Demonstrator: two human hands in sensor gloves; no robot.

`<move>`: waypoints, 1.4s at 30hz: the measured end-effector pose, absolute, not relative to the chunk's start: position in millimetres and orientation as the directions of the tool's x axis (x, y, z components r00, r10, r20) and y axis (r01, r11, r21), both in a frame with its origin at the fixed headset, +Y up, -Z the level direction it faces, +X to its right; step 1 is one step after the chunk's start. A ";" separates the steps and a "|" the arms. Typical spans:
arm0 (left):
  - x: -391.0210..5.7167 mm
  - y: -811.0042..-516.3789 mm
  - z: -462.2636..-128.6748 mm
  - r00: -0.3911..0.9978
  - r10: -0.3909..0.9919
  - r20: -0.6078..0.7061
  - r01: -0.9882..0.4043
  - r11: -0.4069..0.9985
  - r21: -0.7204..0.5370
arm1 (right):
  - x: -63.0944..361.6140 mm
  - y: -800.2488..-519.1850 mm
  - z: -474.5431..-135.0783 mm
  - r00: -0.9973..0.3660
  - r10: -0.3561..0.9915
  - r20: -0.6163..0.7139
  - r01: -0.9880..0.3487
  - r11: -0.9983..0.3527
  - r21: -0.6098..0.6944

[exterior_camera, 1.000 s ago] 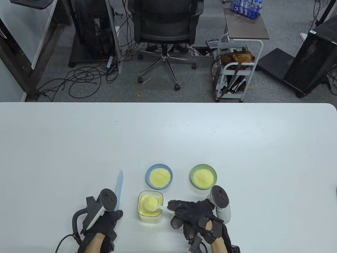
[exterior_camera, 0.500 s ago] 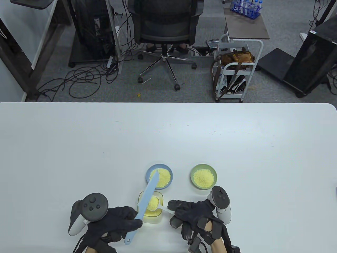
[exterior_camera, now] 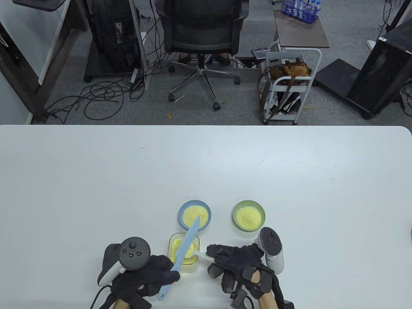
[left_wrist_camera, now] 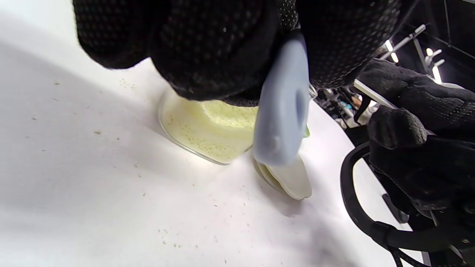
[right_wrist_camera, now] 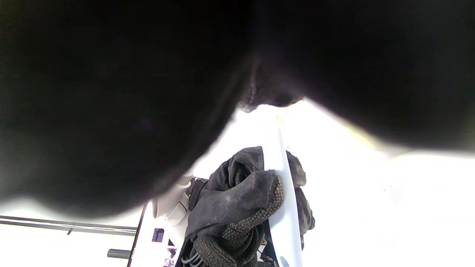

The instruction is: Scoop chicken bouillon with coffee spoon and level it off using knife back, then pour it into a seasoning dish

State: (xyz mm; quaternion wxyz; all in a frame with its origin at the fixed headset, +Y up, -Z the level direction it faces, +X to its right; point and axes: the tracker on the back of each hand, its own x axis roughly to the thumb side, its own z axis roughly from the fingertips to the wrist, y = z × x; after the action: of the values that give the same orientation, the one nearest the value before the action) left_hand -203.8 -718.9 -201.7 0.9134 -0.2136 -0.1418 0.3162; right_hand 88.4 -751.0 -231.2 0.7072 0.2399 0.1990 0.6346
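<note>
A clear square container (exterior_camera: pixel 173 261) of yellow bouillon sits near the table's front edge. My left hand (exterior_camera: pixel 151 273) grips the handle of a light blue knife (exterior_camera: pixel 185 248), whose blade lies diagonally over the container and across the spoon's bowl, its tip reaching the blue dish (exterior_camera: pixel 206 210). The knife handle end (left_wrist_camera: pixel 282 107) shows close up in the left wrist view. My right hand (exterior_camera: pixel 236 257) pinches the white coffee spoon's handle (exterior_camera: pixel 202 256); the spoon's bowl is mostly hidden under the blade. The green dish (exterior_camera: pixel 260 210) holds bouillon too.
Both dishes stand just behind the container, the blue one left, the green one right. Small grains lie scattered on the table (left_wrist_camera: pixel 111 167) by the container. The right wrist view is mostly blocked by dark glove. Beyond the table's far edge stand a chair and a cart.
My left hand picked the knife up from the table at the left and swung it over the container. In the last half second the blade has slid back towards me across the spoon.
</note>
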 end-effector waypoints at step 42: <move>-280.0 -776.0 -230.5 0.907 0.141 -0.398 -0.322 0.841 -0.435 | 86.9 -751.5 -230.9 0.129 0.991 0.029 -0.798 0.087 0.596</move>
State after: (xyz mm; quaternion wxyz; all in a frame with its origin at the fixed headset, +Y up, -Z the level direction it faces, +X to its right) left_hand -280.0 -776.0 -230.5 0.9427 -0.2540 0.1778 0.1229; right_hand 86.9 -751.5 -230.9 0.7103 0.2449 0.1970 0.6298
